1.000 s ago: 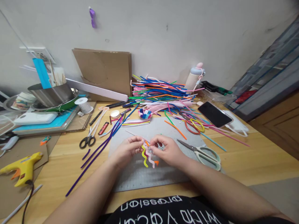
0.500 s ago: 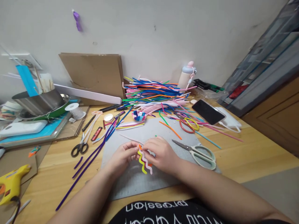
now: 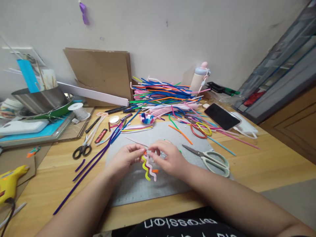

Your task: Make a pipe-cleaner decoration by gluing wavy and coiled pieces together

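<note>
My left hand (image 3: 129,156) pinches the top of a small bundle of wavy pipe cleaners. A yellow pipe cleaner (image 3: 145,168) and a pale pink pipe cleaner (image 3: 152,171) hang down from it, with a dark red one partly seen between them. A bit of orange pipe cleaner (image 3: 155,171) pokes out at the right. Close beside the bundle, my right hand (image 3: 168,158) has its fingers curled together; what they hold is hidden. Both hands are above a grey mat (image 3: 133,194). Right of them lie scissors with pale green handles (image 3: 216,163).
A heap of coloured pipe cleaners (image 3: 165,93) lies at the back by a bottle (image 3: 198,80). Red-and-yellow scissors (image 3: 198,130) and a phone (image 3: 222,117) are on the right. Black-handled scissors (image 3: 82,151), purple pipe cleaners (image 3: 91,168) and a yellow glue gun (image 3: 11,181) lie left.
My right fingers have drawn slightly away from the top of the bundle. The bundle has shifted a little left in view, still in my left hand. The camera has tilted slightly.
</note>
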A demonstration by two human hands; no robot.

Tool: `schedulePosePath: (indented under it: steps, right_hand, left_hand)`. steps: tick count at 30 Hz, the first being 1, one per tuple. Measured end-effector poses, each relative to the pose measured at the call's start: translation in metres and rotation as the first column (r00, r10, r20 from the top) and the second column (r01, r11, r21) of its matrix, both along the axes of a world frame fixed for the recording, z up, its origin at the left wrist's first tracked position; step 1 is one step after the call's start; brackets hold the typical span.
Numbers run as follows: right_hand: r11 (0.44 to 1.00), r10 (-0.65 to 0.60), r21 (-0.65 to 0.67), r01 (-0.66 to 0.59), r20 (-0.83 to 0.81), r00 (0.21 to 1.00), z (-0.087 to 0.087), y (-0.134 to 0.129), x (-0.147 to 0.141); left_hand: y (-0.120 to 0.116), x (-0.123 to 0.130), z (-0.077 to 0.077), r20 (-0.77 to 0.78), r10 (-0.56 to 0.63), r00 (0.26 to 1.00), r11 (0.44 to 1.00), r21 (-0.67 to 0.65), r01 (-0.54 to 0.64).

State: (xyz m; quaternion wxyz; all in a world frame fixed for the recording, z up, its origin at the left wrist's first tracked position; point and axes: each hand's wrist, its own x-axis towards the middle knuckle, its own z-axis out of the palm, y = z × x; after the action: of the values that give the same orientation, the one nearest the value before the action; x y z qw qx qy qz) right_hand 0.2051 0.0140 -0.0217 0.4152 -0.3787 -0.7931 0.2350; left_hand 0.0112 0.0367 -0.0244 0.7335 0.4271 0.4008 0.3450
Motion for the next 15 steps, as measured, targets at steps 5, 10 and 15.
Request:
schedulePosePath:
  steps: [5, 10, 15]
  right_hand:
    - [0.979, -0.164, -0.160, 0.124, -0.272, 0.948, -0.002, 0.008, 0.004]
    - [0.981, -0.137, -0.172, 0.088, -0.293, 0.946, -0.005, 0.010, 0.003]
    - [0.998, -0.025, 0.056, 0.038, -0.203, 0.979, -0.006, 0.005, 0.001]
  left_hand:
    - [0.008, -0.012, 0.003, 0.011, 0.036, 0.999, 0.997, 0.072, -0.037]
    - [0.014, -0.020, 0.005, 0.023, 0.110, 0.994, 0.976, 0.186, -0.112]
    - [0.015, -0.023, 0.010, 0.046, 0.184, 0.982, 0.929, 0.318, -0.188]
